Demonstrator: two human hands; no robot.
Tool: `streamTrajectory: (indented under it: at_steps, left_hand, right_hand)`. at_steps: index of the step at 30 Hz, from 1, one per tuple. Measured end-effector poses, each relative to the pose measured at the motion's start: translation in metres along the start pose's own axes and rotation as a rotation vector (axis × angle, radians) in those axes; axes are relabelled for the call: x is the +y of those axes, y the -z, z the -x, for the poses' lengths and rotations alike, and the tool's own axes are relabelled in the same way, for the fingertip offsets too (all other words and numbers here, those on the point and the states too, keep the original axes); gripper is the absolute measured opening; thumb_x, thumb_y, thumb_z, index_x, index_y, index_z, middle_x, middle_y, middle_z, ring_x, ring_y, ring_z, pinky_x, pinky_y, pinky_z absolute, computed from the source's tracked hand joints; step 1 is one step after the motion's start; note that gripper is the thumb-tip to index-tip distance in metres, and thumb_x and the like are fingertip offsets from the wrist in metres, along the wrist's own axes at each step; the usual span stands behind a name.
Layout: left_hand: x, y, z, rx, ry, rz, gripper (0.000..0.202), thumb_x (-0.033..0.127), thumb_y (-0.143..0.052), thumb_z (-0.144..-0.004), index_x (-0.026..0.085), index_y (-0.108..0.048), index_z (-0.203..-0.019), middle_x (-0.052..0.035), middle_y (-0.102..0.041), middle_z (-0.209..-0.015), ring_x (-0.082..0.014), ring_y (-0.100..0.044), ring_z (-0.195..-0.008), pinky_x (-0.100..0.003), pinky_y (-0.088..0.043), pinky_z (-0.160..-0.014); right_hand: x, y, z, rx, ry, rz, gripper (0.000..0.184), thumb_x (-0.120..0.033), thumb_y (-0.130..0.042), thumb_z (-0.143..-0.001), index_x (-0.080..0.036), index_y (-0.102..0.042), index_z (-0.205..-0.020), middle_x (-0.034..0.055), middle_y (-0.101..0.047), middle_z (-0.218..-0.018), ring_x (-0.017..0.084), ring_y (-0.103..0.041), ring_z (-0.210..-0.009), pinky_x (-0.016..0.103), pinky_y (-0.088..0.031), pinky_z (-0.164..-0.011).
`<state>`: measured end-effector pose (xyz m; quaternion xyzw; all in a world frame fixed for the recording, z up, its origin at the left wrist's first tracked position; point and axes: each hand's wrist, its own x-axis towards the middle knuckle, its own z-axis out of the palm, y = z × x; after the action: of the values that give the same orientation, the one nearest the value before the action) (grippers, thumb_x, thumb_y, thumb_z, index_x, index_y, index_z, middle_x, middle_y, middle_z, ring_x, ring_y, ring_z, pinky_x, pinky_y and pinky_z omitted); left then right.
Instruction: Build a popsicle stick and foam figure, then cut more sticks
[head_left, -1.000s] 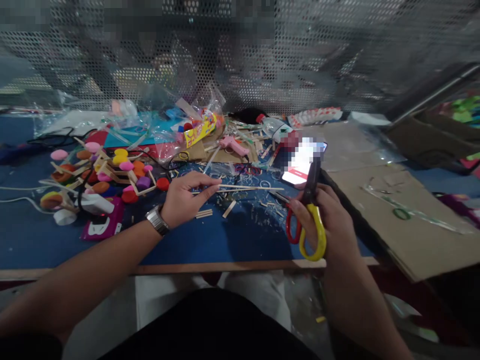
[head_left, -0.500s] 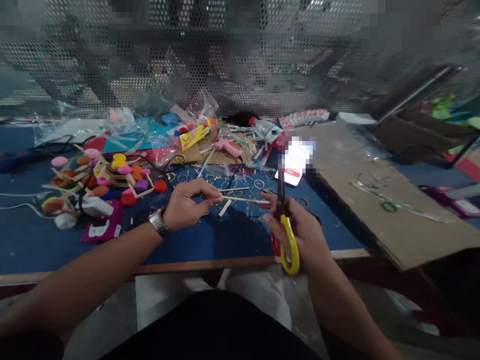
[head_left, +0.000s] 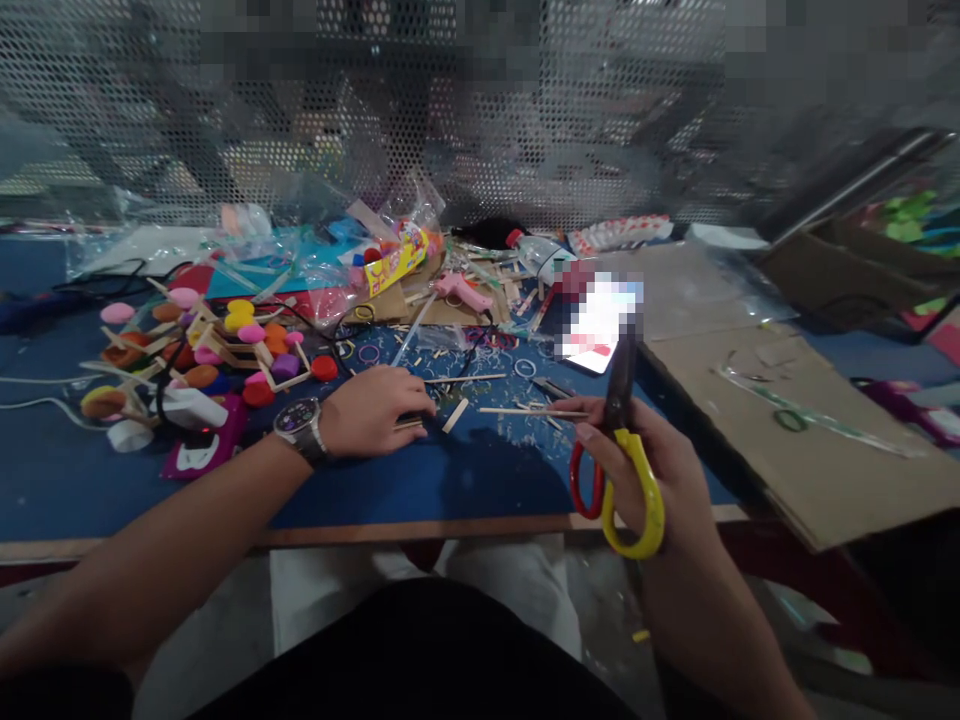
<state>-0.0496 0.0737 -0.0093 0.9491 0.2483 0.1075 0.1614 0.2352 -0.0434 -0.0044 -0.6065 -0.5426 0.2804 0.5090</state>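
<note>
My right hand point(head_left: 660, 460) holds scissors point(head_left: 634, 490) with one yellow and one red handle loop, dark blades pointing up and away. Between the fingertips of the same hand is a thin wooden stick point(head_left: 517, 411), its free end pointing left over the table. My left hand point(head_left: 375, 410), with a watch at the wrist, rests low on the blue tabletop with its fingers curled down. Small stick pieces point(head_left: 409, 423) show at its fingertips; whether they are gripped is hidden. A short flat stick point(head_left: 455, 415) lies just right of that hand, and a long thin stick point(head_left: 472, 378) lies beyond it.
Left stands a stick model with coloured caps point(head_left: 240, 340) beside a purple power strip point(head_left: 202, 445). Behind my hands lie a pink glue gun point(head_left: 465, 290), a plastic bottle point(head_left: 540, 255) and rubber bands. A lit phone point(head_left: 596, 340) and cardboard point(head_left: 750, 440) are to the right.
My left hand has let go of the thin stick and dropped to the table. My right hand has moved right with the scissors and now has the stick in its fingertips.
</note>
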Motion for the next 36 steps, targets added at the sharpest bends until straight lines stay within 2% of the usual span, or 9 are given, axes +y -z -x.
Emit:
streamTrajectory:
  at_steps: [4,10,14,19,28,36]
  left_hand:
    - [-0.001,0.003,-0.001,-0.084,0.026,-0.097,0.012,0.026,-0.065,-0.094,0.023,-0.076,-0.094,-0.0029,-0.076,-0.097,-0.0226,-0.066,-0.096,-0.037,-0.042,-0.086]
    - [-0.008,0.015,-0.001,-0.134,0.087,-0.221,0.017,0.025,-0.061,-0.096,0.022,-0.077,-0.090,-0.0036,-0.077,-0.096,-0.0235,-0.065,-0.096,-0.038,-0.041,-0.085]
    - [-0.010,0.018,-0.001,-0.140,0.134,-0.260,0.017,0.025,-0.060,-0.096,0.022,-0.077,-0.093,-0.0044,-0.077,-0.098,-0.0243,-0.065,-0.098,-0.038,-0.042,-0.087]
    - [-0.005,0.022,-0.001,-0.122,0.191,-0.265,0.016,0.027,-0.062,-0.095,0.022,-0.074,-0.105,-0.0055,-0.076,-0.106,-0.0249,-0.065,-0.104,-0.038,-0.045,-0.093]
    - [0.005,0.023,0.001,-0.130,0.256,-0.252,0.021,0.020,-0.055,-0.091,0.019,-0.069,-0.106,-0.0082,-0.072,-0.098,-0.0267,-0.065,-0.100,-0.037,-0.048,-0.087]
    - [0.003,0.022,0.002,-0.128,0.247,-0.218,0.020,0.021,-0.052,-0.091,0.019,-0.067,-0.105,-0.0089,-0.073,-0.101,-0.0268,-0.066,-0.100,-0.039,-0.050,-0.089]
  right_hand:
    - [0.000,0.003,0.001,0.001,-0.014,0.022,0.027,-0.046,-0.072,-0.083,-0.024,-0.058,-0.079,0.0085,-0.079,-0.098,0.027,-0.072,-0.093,0.038,-0.053,-0.081]
    - [0.003,0.003,0.001,-0.022,0.002,0.066,0.024,-0.044,-0.070,-0.085,-0.025,-0.057,-0.081,0.0090,-0.079,-0.099,0.026,-0.072,-0.093,0.036,-0.054,-0.077]
    - [0.007,0.004,0.000,-0.050,-0.004,0.159,0.021,-0.041,-0.071,-0.083,-0.025,-0.059,-0.084,0.0089,-0.079,-0.102,0.025,-0.073,-0.086,0.037,-0.055,-0.077]
    - [0.010,0.003,0.001,-0.115,0.036,0.308,0.024,-0.048,-0.066,-0.083,-0.025,-0.060,-0.087,0.0101,-0.080,-0.103,0.028,-0.076,-0.087,0.040,-0.058,-0.078]
    - [0.012,0.005,0.003,-0.126,0.062,0.349,0.023,-0.047,-0.067,-0.082,-0.025,-0.063,-0.088,0.0082,-0.078,-0.090,0.027,-0.075,-0.084,0.038,-0.059,-0.075]
    - [0.026,0.003,0.003,-0.097,0.110,0.331,0.023,-0.047,-0.068,-0.086,-0.025,-0.064,-0.092,0.0073,-0.079,-0.096,0.025,-0.074,-0.083,0.037,-0.057,-0.075]
